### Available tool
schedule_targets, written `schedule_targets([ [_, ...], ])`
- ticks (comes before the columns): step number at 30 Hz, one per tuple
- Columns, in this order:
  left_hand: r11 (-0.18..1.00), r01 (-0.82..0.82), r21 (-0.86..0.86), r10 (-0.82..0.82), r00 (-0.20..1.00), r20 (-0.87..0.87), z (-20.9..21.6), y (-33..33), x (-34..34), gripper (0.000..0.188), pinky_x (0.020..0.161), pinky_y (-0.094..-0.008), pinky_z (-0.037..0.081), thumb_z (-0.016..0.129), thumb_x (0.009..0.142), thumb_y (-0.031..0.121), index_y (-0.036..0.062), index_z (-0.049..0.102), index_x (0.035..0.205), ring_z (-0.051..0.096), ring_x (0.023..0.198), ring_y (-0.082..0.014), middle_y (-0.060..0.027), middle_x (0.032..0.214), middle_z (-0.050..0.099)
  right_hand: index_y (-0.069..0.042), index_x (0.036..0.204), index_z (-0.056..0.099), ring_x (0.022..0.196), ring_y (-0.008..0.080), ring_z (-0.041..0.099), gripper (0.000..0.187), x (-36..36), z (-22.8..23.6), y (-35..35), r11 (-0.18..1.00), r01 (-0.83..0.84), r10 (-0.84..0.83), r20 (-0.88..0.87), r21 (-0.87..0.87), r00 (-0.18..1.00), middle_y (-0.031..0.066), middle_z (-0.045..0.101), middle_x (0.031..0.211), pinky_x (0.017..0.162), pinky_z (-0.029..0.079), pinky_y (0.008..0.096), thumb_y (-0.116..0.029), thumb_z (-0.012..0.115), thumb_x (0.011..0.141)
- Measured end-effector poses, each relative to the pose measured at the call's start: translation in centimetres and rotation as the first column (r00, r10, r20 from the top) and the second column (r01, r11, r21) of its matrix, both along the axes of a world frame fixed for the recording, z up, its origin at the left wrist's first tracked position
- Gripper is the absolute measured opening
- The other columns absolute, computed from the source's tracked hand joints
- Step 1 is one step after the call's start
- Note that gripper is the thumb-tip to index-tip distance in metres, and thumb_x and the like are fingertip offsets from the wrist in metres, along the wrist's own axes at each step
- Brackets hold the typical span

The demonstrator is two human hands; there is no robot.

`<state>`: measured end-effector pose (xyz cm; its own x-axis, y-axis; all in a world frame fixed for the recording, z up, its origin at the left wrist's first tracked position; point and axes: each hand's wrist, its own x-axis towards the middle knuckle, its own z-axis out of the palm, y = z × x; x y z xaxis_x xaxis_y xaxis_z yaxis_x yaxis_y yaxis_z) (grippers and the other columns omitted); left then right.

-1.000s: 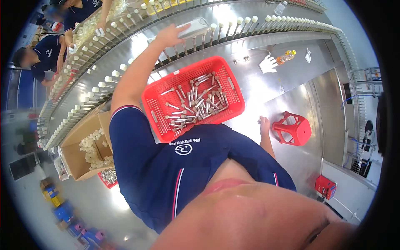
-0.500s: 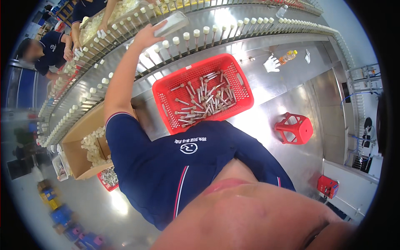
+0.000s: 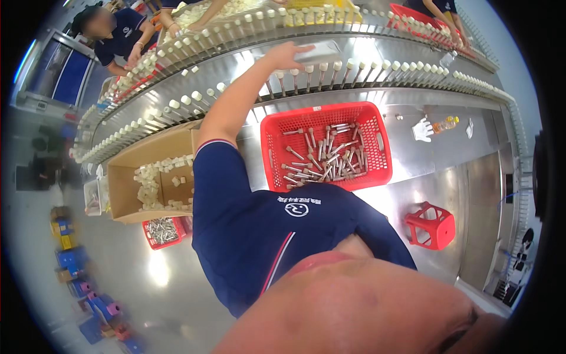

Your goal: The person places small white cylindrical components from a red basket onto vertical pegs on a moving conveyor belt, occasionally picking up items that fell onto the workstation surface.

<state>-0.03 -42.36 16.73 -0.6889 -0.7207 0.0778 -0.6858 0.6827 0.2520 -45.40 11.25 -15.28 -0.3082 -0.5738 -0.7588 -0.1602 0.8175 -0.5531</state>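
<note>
Silvery block [image 3: 319, 52] sits at the left hand [image 3: 285, 56], grip unclear, beyond the row of capped rods [image 3: 323, 69]; right hand, showing left of the red stool [image 3: 445, 230] a second ago, now out of view.

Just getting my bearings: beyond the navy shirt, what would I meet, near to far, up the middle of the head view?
Red basket, near row of white-capped rods, left hand holding a pale flat block, yellow container.

Block [image 3: 323, 52] smooth, glossy; basket [image 3: 295, 117] glossy plastic; workbench [image 3: 407, 156] shiny metal; carton [image 3: 121, 194] matt cardboard; shirt [image 3: 242, 236] matt cloth.
</note>
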Motion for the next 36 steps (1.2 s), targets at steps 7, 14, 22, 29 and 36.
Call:
schedule_targets([
  [7, 0.991, -0.135, 0.022, 0.135, 0.991, -0.016, 3.3, -0.1, 3.0, 0.077, 0.081, -0.0423, 0.044, 0.070, 0.070, 0.042, 0.0409, 0.034, 0.137, 0.056, 0.090, -0.0349, -0.0179, 0.087, 0.052, 0.001, 0.092, 0.059, 0.043, 0.0211, 0.051, 0.019, -0.6, -1.8, 2.7, 0.973, -0.018, 0.012, 0.025, 0.228, 1.000, 0.0137, 0.056, 0.062, 0.041, 0.044, 0.0340, -0.014, 0.055, 0.080],
  [14, 0.995, -0.079, 0.066, 0.068, 0.985, 0.160, 0.3, 0.7, -2.0, 0.077, 0.079, -0.0417, 0.045, 0.070, 0.070, 0.040, 0.0446, 0.032, 0.137, 0.057, 0.088, -0.0355, -0.0195, 0.093, 0.052, -0.002, 0.089, 0.061, 0.046, 0.0203, 0.055, 0.018, 1.6, -0.3, 3.0, 0.991, 0.133, -0.135, 0.096, 0.026, 0.986, 0.0127, 0.058, 0.062, 0.041, 0.045, 0.0325, -0.016, 0.056, 0.079],
  [22, 0.996, 0.001, 0.088, -0.010, 0.995, 0.098, 0.9, 0.1, -1.9, 0.076, 0.083, -0.0407, 0.044, 0.071, 0.069, 0.039, 0.0417, 0.036, 0.136, 0.056, 0.092, -0.0373, -0.0215, 0.091, 0.053, -0.003, 0.100, 0.061, 0.054, 0.0223, 0.061, 0.022, 2.2, 0.1, 5.8, 0.987, 0.090, -0.098, 0.049, 0.131, 0.994, 0.0103, 0.061, 0.071, 0.054, 0.052, 0.0344, -0.016, 0.054, 0.083],
  [29, 0.992, -0.110, 0.060, 0.110, 0.994, -0.007, 4.7, 1.2, 0.8, 0.077, 0.080, -0.0405, 0.043, 0.072, 0.068, 0.035, 0.0430, 0.035, 0.136, 0.055, 0.085, -0.0370, -0.0195, 0.086, 0.051, -0.004, 0.102, 0.061, 0.056, 0.0207, 0.061, 0.023, 1.5, -1.1, 5.9, 0.986, -0.045, 0.038, 0.045, 0.161, 0.998, 0.0096, 0.060, 0.071, 0.055, 0.051, 0.0342, -0.012, 0.053, 0.082],
  [36, 0.983, -0.116, 0.144, 0.106, 0.991, 0.080, 0.0, 1.0, 2.2, 0.077, 0.085, -0.0405, 0.042, 0.070, 0.069, 0.036, 0.0424, 0.034, 0.137, 0.054, 0.094, -0.0379, -0.0215, 0.095, 0.051, -0.005, 0.107, 0.060, 0.057, 0.0172, 0.060, 0.033, 2.0, 2.5, 0.8, 0.988, -0.007, -0.007, 0.090, 0.153, 0.996, 0.0088, 0.060, 0.071, 0.053, 0.050, 0.0311, -0.003, 0.047, 0.077],
])
